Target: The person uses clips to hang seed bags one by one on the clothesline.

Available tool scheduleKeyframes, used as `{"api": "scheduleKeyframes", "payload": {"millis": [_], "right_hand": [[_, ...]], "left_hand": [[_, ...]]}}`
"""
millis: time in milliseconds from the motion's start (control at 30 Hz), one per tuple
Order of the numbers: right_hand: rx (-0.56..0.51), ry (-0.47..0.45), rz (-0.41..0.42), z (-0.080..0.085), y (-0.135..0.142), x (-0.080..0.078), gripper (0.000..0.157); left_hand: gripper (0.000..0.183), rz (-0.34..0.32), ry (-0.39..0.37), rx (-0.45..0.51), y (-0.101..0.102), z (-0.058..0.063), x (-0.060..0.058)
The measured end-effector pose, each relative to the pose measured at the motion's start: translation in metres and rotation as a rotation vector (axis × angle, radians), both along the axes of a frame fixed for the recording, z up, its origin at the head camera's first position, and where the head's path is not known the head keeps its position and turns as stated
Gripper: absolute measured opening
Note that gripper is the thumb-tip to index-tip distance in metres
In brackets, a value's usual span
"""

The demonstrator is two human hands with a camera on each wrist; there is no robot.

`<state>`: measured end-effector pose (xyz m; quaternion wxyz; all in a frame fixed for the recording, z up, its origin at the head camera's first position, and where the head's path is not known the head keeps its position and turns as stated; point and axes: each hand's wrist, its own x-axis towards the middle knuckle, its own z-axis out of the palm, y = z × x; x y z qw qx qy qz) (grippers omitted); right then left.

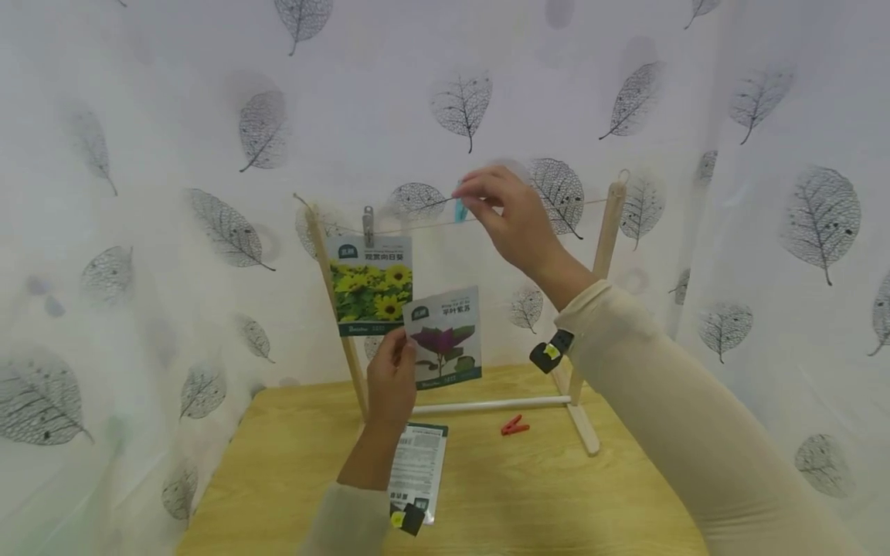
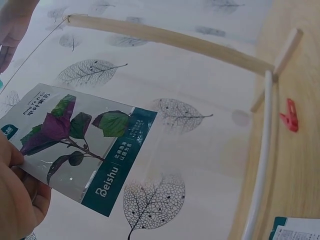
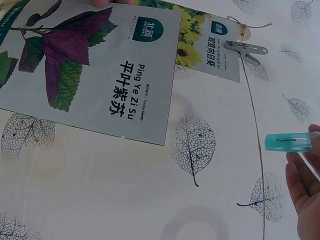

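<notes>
My left hand (image 1: 391,378) pinches the left edge of a perilla seed packet (image 1: 445,340), which shows purple leaves and stands nearly upright below the string. Above it, my right hand (image 1: 504,212) pinches a light blue clothespin (image 3: 287,142) close to the string (image 3: 256,125); in the right wrist view the clothespin's tip lies just beside the string. A sunflower seed packet (image 1: 371,286) hangs from the string at the left, held by a grey clothespin (image 1: 368,225). The perilla packet partly overlaps it in the right wrist view.
The string spans two wooden posts (image 1: 609,224) of a stand with a white crossbar (image 1: 494,405). On the wooden table (image 1: 528,494) lie a red clothespin (image 1: 514,425) and another packet (image 1: 420,471), printed text up. A leaf-patterned curtain (image 1: 445,46) hangs behind.
</notes>
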<state>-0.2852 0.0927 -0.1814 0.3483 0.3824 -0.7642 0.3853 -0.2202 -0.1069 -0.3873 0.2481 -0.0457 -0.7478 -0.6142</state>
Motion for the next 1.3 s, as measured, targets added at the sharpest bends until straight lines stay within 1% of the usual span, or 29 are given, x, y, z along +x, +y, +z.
{"api": "scheduleKeyframes", "payload": {"millis": [133, 333, 467, 633, 900, 1100, 1300], "right_hand": [[0.003, -0.016, 0.005, 0.001, 0.0, -0.002, 0.018], [-0.005, -0.051, -0.019, 0.001, 0.0, -0.002, 0.019], [-0.02, -0.038, -0.037, 0.002, -0.001, -0.004, 0.018], [-0.023, -0.043, -0.024, 0.005, -0.005, -0.004, 0.017], [0.018, -0.112, -0.041, 0.006, -0.008, -0.004, 0.018], [0.019, -0.136, -0.041, 0.005, -0.008, -0.007, 0.018], [0.025, -0.142, -0.019, 0.003, -0.01, -0.007, 0.019]], "left_hand": [[0.029, 0.0, 0.027, -0.006, 0.001, 0.001, -0.002], [0.029, -0.012, 0.026, 0.004, 0.003, 0.001, -0.004], [0.029, -0.024, 0.034, 0.014, 0.005, 0.003, -0.005], [0.027, -0.016, 0.048, 0.024, 0.006, 0.006, -0.007], [0.028, -0.023, 0.044, 0.05, 0.006, 0.012, -0.008], [0.029, -0.031, 0.039, 0.043, 0.006, 0.016, -0.01], [0.029, -0.061, 0.034, 0.089, 0.005, 0.019, -0.013]]}}
